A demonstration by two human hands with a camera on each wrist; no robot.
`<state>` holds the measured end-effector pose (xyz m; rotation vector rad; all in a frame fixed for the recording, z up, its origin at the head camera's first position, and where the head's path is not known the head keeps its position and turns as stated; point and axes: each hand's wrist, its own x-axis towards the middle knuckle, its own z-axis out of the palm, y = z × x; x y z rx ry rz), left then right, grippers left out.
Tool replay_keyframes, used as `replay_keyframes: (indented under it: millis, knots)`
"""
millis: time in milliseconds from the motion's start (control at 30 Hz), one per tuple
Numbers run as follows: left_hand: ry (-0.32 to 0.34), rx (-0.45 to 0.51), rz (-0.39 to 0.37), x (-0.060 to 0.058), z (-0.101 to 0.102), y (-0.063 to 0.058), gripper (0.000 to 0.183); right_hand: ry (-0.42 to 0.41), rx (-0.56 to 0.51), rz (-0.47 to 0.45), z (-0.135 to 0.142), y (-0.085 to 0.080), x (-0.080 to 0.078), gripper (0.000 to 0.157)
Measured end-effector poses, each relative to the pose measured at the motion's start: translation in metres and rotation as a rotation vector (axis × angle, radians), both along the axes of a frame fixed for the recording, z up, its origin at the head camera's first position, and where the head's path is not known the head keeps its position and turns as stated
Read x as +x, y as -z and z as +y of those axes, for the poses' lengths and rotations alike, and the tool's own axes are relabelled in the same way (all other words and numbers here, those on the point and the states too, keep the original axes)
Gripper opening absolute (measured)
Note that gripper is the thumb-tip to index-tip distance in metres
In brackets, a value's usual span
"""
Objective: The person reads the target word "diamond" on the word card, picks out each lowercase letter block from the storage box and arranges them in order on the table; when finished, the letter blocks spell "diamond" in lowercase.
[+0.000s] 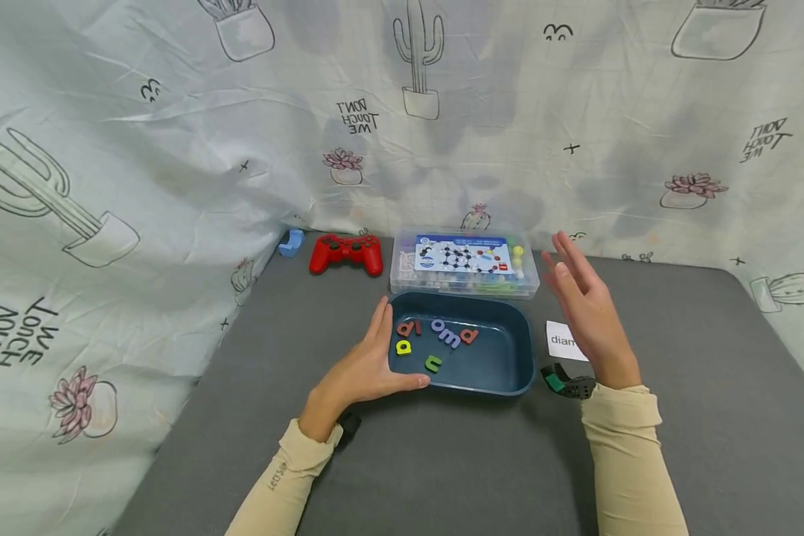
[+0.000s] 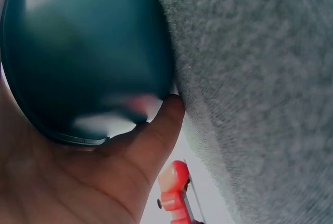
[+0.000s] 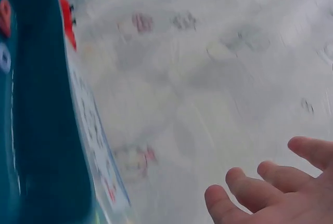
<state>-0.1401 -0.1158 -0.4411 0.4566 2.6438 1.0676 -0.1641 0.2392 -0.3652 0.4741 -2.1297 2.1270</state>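
Observation:
A dark blue tray (image 1: 467,389) sits mid-table with several small coloured letters in it, among them a yellow letter (image 1: 403,348), a green letter (image 1: 432,363) and a purple m (image 1: 450,339). My left hand (image 1: 368,365) grips the tray's left end, thumb along the front edge and fingers along the far side; the left wrist view shows the palm against the tray wall (image 2: 104,42). My right hand (image 1: 589,313) is raised to the right of the tray with fingers extended and nothing in it. Beneath it lies a white card (image 1: 564,341) printed "diam", its end hidden.
Behind the tray stands a clear plastic case (image 1: 465,279) with a molecule-picture label. A red game controller (image 1: 345,254) and a small blue object (image 1: 291,243) lie at the back left. A patterned cloth (image 1: 509,149) hangs behind the grey table (image 1: 442,469).

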Motion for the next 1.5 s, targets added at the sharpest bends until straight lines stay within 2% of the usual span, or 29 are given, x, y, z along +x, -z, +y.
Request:
replay_keyframes:
  millis: [200,533,800,1067,1367,1500]
  knots:
    - [0.007,0.006,-0.001,0.001,0.001,0.001,0.14,-0.036,0.076,0.003,-0.031,-0.001,-0.009,0.064]
    - [0.021,0.023,0.004,0.002,0.002,0.0,0.141,-0.145,0.186,-0.09,-0.054,0.022,-0.01,0.066]
    - [0.02,0.024,0.005,0.001,0.002,0.001,0.139,-0.272,0.226,-0.165,-0.057,0.032,-0.012,0.068]
    - [0.015,0.025,0.005,0.001,-0.001,0.001,0.138,-0.282,0.322,-0.157,-0.056,0.036,-0.015,0.065]
    - [0.012,0.017,0.004,0.001,-0.002,0.0,0.136,-0.35,0.533,-0.188,-0.059,0.042,-0.024,0.067]
    - [0.012,0.017,-0.003,0.001,-0.002,-0.001,0.137,-0.413,0.618,-0.216,-0.058,0.041,-0.03,0.067]
